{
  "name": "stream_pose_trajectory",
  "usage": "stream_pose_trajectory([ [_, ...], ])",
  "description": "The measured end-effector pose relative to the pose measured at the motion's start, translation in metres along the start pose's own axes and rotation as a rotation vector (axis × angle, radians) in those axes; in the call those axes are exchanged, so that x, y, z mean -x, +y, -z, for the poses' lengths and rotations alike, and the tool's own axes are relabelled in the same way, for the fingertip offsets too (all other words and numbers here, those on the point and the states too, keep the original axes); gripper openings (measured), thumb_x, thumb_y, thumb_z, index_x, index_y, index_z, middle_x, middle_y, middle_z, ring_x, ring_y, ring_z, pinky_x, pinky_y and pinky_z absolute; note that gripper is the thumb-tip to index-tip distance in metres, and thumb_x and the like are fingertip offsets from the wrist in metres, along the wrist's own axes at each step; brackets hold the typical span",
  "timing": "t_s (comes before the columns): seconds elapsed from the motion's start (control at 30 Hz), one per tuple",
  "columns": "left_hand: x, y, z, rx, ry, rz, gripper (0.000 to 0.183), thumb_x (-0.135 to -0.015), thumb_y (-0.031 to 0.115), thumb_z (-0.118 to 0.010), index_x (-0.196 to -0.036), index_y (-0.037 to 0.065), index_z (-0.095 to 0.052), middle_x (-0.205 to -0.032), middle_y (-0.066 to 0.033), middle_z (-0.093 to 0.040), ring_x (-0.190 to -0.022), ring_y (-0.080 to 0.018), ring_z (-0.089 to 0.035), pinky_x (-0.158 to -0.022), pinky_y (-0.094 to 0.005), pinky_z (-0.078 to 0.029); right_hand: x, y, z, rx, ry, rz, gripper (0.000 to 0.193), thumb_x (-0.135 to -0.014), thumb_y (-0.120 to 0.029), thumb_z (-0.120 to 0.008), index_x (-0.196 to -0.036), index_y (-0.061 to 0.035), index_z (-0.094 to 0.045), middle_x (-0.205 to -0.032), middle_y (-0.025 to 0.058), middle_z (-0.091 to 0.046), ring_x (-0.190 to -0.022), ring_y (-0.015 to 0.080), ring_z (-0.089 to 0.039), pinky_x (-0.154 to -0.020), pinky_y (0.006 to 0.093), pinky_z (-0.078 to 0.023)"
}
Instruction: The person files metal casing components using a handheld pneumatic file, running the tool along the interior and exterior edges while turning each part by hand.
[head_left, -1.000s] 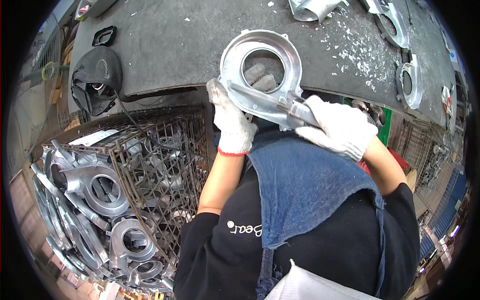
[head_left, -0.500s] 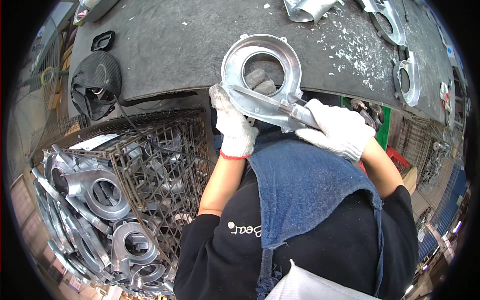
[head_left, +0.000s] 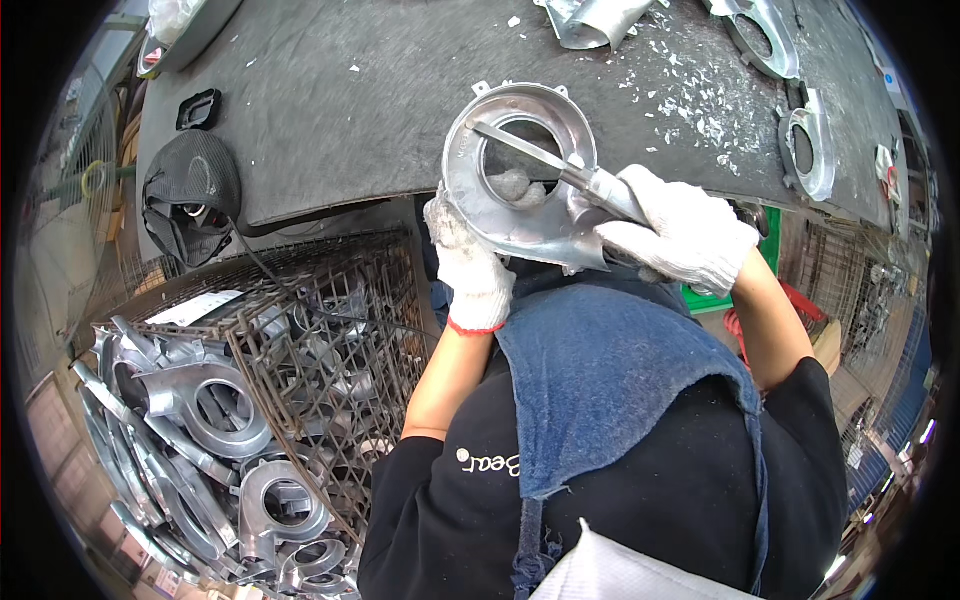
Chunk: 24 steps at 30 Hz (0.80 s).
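Observation:
A round silver metal housing (head_left: 520, 234) with a big centre hole is held at the table's near edge. My left hand (head_left: 468, 256), in a white glove with red cuff trim, is closed on its lower left rim; some grey glove fingers show through the hole. My right hand (head_left: 690, 228), also gloved, is wrapped around the thick metal handle of a slim file-like tool (head_left: 535, 154). Its shaft slants over the hole, and the tip lies at the ring's upper left face. I cannot tell whether the tip touches.
The dark table (head_left: 330, 130) carries white flakes (head_left: 700, 120) and more metal castings (head_left: 810, 150) at right. A black mesh cap-like thing (head_left: 190, 185) sits at its left edge. A wire cage (head_left: 320, 330) full of similar housings (head_left: 215, 410) stands at lower left; a green bin (head_left: 708, 300) is partly visible.
The tool's tip has moved up across the housing, from the lower left of the hole to the upper left of the ring. The housing has tilted somewhat; both hands keep their hold.

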<state>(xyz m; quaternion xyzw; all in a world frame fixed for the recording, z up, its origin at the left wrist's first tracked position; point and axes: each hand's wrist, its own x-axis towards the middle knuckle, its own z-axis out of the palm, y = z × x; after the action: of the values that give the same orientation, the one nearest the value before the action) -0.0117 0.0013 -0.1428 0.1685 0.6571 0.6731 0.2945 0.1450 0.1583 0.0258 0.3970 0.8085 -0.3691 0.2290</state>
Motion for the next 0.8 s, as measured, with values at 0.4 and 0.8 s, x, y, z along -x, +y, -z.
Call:
stream_pose_trajectory([
  [0.4,0.001,-0.013,0.009,0.144,0.017,0.009,0.051,-0.11,0.044,-0.036,-0.144,0.007,-0.043,-0.139,-0.0128,-0.057,-0.124,-0.0249,-0.058,-0.106,-0.0402,-0.047,-0.007,0.003,-0.006,0.047,0.033,0.043,0.051,-0.093,-0.055,-0.058,-0.115,-0.01,-0.053,-0.085,0.0177,-0.07,-0.086,0.0402,-0.07,-0.08,0.0492,-0.053],
  [0.8,0.011,0.017,-0.003,-0.13,0.021,-0.115,0.055,-0.109,0.04,-0.038,-0.148,0.001,-0.041,-0.145,-0.0152,-0.048,-0.133,-0.0258,-0.049,-0.112,-0.039,-0.04,-0.003,0.007,-0.002,0.027,-0.033,0.011,0.052,-0.093,-0.056,-0.058,-0.115,-0.0096,-0.053,-0.093,0.0192,-0.07,-0.091,0.0403,-0.07,-0.081,0.0485,-0.052],
])
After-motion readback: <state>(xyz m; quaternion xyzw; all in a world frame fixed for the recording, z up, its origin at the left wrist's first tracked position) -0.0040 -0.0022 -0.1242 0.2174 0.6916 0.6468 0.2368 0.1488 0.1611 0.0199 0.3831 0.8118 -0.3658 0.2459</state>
